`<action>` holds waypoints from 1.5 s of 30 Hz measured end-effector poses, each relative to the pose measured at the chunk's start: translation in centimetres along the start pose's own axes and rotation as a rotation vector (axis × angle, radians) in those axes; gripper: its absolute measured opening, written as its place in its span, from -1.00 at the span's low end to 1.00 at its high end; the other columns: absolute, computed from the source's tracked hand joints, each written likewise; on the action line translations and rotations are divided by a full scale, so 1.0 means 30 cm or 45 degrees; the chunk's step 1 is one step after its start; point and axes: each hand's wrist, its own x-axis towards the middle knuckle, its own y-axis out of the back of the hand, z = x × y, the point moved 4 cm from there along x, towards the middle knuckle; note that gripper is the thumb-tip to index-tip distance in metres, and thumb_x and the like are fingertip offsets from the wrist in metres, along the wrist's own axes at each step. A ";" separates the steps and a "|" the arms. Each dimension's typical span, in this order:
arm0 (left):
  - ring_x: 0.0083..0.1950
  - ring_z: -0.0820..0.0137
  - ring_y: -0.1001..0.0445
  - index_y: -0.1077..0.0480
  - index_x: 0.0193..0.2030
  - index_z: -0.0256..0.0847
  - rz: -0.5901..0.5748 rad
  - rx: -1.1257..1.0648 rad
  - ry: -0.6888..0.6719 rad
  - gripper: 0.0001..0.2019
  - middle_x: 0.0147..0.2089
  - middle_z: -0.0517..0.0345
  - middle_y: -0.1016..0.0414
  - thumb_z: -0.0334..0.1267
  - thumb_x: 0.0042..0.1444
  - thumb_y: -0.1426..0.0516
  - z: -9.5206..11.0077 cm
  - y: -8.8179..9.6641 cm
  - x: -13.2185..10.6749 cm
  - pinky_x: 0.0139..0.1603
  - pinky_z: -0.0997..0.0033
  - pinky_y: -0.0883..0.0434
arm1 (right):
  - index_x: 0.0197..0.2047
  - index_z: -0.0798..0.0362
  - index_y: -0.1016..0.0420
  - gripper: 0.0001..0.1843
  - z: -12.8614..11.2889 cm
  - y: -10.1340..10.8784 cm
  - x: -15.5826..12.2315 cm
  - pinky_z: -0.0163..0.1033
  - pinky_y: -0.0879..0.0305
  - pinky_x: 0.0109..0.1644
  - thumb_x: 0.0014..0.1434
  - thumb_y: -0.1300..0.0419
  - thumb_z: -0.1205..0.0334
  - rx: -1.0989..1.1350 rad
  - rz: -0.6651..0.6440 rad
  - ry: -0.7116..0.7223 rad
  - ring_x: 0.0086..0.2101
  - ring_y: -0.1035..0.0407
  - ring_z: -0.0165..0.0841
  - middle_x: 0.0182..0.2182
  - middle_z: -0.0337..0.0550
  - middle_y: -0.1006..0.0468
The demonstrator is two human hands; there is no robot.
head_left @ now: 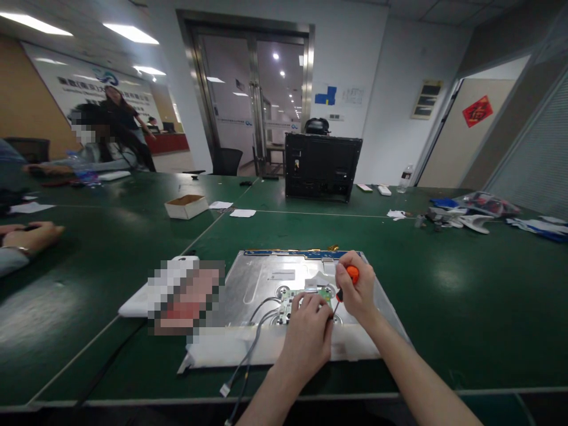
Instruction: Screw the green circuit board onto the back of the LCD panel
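A flat metal-backed display panel (255, 281) lies on the green table in front of me, with a blue strip board (284, 255) along its far edge. My right hand (358, 290) is closed around a screwdriver (353, 274) with an orange and black handle. Its shaft slants down to the right edge of a small green circuit board (286, 300) on the panel. My left hand (309, 328) presses on that board with bent fingers, hiding much of it, its thumb close to the screwdriver tip. Dark cables (256, 337) run from the board over the near edge, ending in a white connector (225, 390).
Left of the panel lie a white object (137, 300) and a blurred-out red item (190, 302). Beyond stand an open box (186, 207) and a black monitor-like housing (323, 165). Plastic bags and scraps (474, 210) lie far right. Another person's hand (35, 238) rests at left.
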 end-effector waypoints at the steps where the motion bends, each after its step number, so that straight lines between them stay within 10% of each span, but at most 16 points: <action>1: -0.12 0.23 -0.33 -0.36 -0.35 -0.18 0.004 0.000 0.001 -0.86 -0.22 0.09 -0.41 -0.48 0.01 -0.07 -0.001 -0.002 0.001 0.06 0.05 -0.18 | -0.47 -0.04 -0.18 -0.78 -0.002 -0.003 0.004 -0.33 0.02 -0.58 0.22 -0.01 0.16 -0.025 -0.010 0.003 -0.67 -0.05 -0.47 -0.69 -0.40 -0.15; 13: -0.10 0.22 -0.34 -0.40 -0.27 -0.17 0.024 -0.011 0.014 -0.80 -0.20 0.10 -0.43 -0.52 -0.01 -0.08 -0.019 -0.020 -0.001 0.05 0.07 -0.20 | 0.04 -0.06 -0.04 -0.63 0.003 -0.030 -0.010 -0.30 -0.14 -0.45 0.20 -0.07 0.26 -0.207 -0.273 0.232 -0.57 -0.21 -0.42 -0.51 -0.35 -0.33; 45: -0.11 0.24 -0.33 -0.38 -0.28 -0.18 -0.017 -0.005 0.018 -0.77 -0.21 0.10 -0.41 -0.56 0.01 -0.03 -0.018 -0.024 -0.009 0.06 0.09 -0.20 | 0.11 0.00 -0.20 -0.55 -0.034 0.002 -0.008 -0.30 -0.17 -0.46 0.13 -0.03 0.37 -0.363 -0.268 0.427 -0.54 -0.24 -0.42 -0.45 -0.25 -0.37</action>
